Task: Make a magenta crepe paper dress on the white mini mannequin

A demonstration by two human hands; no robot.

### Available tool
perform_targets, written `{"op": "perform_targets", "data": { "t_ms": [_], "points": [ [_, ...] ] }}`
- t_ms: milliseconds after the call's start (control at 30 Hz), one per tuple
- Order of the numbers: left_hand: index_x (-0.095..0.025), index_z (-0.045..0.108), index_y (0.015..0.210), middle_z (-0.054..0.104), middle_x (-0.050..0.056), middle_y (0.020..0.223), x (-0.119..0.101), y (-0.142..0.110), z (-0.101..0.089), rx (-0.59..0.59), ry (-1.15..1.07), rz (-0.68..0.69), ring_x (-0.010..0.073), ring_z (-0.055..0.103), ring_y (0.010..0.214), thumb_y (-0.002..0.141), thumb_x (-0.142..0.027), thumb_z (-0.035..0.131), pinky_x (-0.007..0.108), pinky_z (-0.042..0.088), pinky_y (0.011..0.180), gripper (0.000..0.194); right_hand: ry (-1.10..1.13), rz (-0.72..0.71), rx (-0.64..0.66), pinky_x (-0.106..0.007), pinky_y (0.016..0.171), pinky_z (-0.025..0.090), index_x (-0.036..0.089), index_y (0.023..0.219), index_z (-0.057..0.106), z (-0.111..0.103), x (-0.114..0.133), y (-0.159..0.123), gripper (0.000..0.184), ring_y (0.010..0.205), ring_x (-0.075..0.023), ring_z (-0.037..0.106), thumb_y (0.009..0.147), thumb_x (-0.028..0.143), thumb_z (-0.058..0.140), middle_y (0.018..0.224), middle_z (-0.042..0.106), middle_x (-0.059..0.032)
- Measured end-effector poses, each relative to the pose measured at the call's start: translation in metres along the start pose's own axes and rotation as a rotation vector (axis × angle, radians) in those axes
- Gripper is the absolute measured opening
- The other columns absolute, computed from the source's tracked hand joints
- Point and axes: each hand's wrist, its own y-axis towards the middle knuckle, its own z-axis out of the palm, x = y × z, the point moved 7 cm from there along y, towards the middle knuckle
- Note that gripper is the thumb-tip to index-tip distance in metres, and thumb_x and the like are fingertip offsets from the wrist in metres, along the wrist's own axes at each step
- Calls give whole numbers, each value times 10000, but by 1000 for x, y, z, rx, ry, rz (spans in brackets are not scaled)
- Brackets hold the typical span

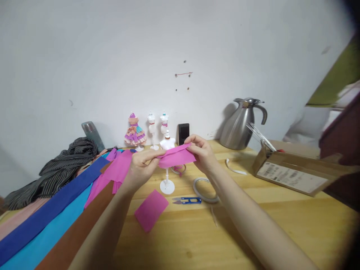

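Observation:
A magenta strip, crepe paper or cloth (177, 156), is stretched between my two hands, its upper edge folded over. My left hand (145, 163) pinches its left end, and my right hand (201, 152) pinches the right end. Just behind the strip stands a small white mannequin (168, 143) on a round base, its lower torso hidden by the strip. On the table below lie a loose magenta piece (152, 210), blue thread snips (187, 201) and a roll of white tape (206, 190).
Coloured strips (56, 221) cover the left side beside a striped cloth (63, 168). Along the wall are a dressed mannequin (135, 131), two bare-topped ones, a dark phone-like object (183, 132) and a steel jug (240, 123). A cardboard box (292, 165) stands right.

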Motion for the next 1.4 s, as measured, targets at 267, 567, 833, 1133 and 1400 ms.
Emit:
{"op": "perform_targets", "data": {
  "t_ms": [267, 567, 833, 1133, 1400],
  "points": [
    [-183, 720, 970, 760, 56, 958, 11, -1, -5, -130, -31, -181, 165, 715, 847, 817, -191, 615, 254, 571, 762, 186, -19, -3, -13, -220, 440, 244, 200, 658, 598, 7, -8, 3, 172, 421, -74, 360, 546, 253, 717, 457, 473, 73],
    [-189, 689, 881, 732, 25, 875, 33, -4, -3, -173, -70, -317, 173, 685, 843, 788, -180, 592, 277, 536, 802, 134, -104, -87, -50, -234, 486, 360, 201, 694, 635, 11, -18, 4, 123, 504, -95, 453, 606, 252, 704, 577, 576, 39],
    [-179, 657, 809, 713, 14, 798, 32, -5, 10, -181, -238, -388, 147, 670, 762, 735, -137, 575, 239, 514, 706, 118, -89, -92, -96, -222, 472, 344, 203, 720, 616, 12, -15, 1, 154, 536, -96, 477, 624, 275, 713, 685, 629, 15],
    [-187, 677, 763, 702, 1, 781, 35, -5, 4, -178, -182, -416, 136, 645, 737, 682, -120, 592, 228, 500, 675, 135, -180, -136, -110, -224, 491, 373, 205, 695, 607, 9, -8, 0, 125, 536, -99, 506, 587, 198, 668, 628, 629, 26],
    [-179, 668, 761, 660, -25, 621, 33, -6, 5, -132, -308, -596, 68, 521, 400, 627, -106, 638, 181, 383, 397, 156, -221, -193, -96, -245, 512, 410, 210, 710, 615, 4, 4, 0, 126, 555, -112, 522, 604, 202, 684, 635, 621, 28]
  ]
}}
